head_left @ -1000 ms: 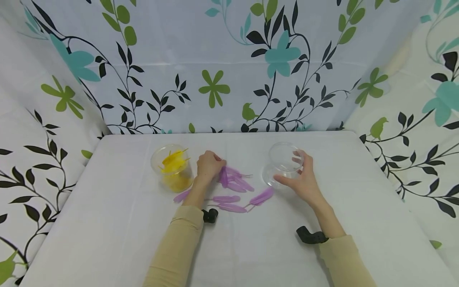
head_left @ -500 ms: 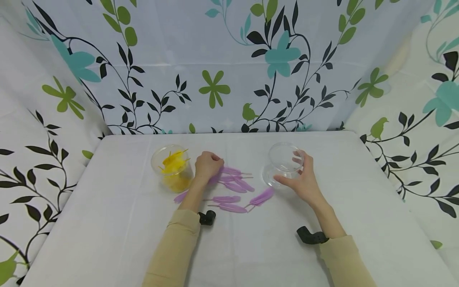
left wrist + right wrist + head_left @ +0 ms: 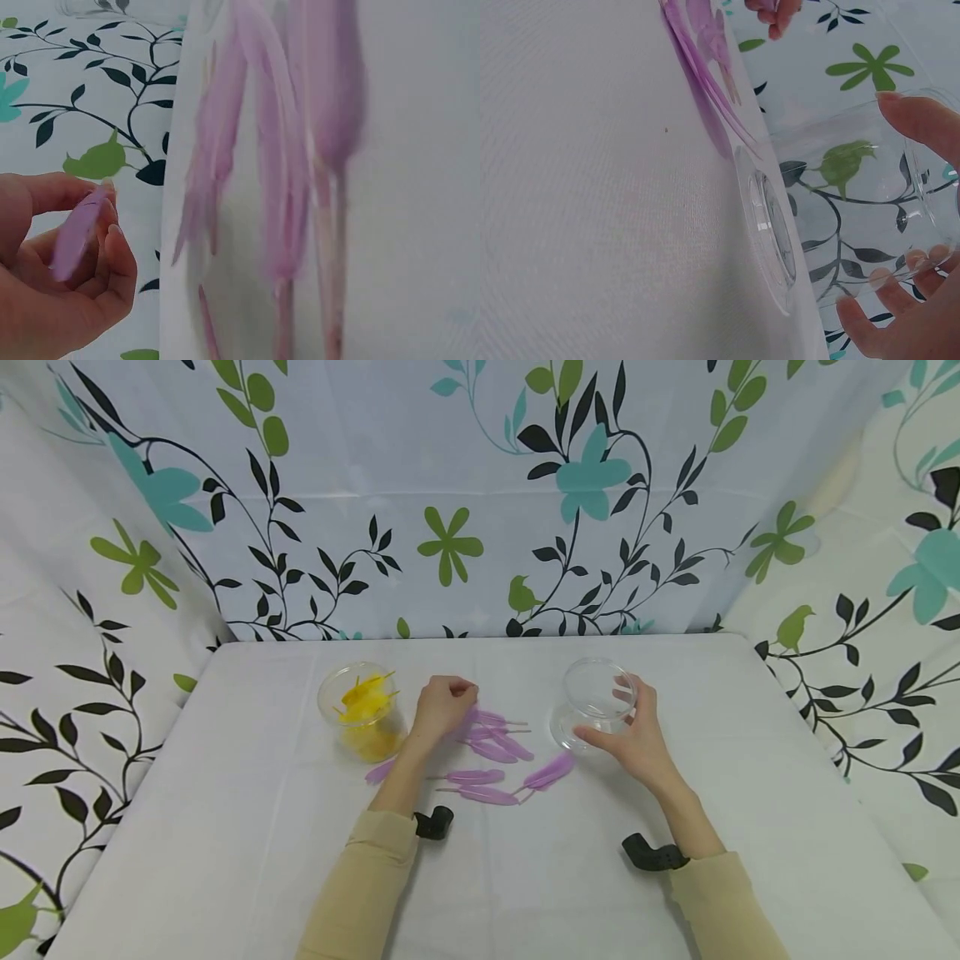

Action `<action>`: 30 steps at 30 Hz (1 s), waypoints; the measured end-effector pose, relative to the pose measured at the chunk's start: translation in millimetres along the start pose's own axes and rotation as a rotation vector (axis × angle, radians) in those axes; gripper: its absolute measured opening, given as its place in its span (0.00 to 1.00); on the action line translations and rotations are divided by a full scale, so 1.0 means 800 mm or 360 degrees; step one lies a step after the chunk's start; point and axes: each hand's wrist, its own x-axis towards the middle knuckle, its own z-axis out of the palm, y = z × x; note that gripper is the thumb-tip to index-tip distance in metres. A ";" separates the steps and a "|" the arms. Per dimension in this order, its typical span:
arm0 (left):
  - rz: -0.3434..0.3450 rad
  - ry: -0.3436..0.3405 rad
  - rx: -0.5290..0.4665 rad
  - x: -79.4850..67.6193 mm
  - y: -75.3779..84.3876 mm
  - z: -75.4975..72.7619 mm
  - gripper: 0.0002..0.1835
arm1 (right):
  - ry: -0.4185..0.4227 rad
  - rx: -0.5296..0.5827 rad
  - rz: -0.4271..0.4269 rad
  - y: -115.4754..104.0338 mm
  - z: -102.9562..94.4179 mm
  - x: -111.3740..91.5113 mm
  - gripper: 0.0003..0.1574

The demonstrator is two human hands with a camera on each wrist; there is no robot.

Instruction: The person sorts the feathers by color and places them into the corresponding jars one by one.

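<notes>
My left hand [image 3: 444,703] pinches a purple feather [image 3: 77,238] between thumb and fingertips, above the far part of the loose feathers. Several more purple feathers [image 3: 480,795] lie on the white table between the hands. My right hand [image 3: 628,727] grips the side of a clear, open-topped cup [image 3: 855,202], thumb on one side and fingers on the other. A clear disc [image 3: 766,232] shows at the cup's foot; I cannot tell whether it is the base or a separate lid. No contents show in this cup.
To the left of my left hand stands a clear tub [image 3: 325,697] full of yellow feathers [image 3: 366,703]. My left forearm partly covers a purple feather [image 3: 378,772]. Patterned cloth [image 3: 480,560] hangs behind the white table [image 3: 540,877] and at both sides.
My left hand shifted slightly left, then back to the right above the purple feathers. The feather that hung beneath it is now mostly hidden in the head view. My right hand stays on the cup.
</notes>
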 end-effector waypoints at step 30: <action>0.0183 -0.0139 -0.1291 -0.022 0.079 0.010 0.07 | 0.0007 -0.0009 0.0006 0.000 0.001 0.001 0.68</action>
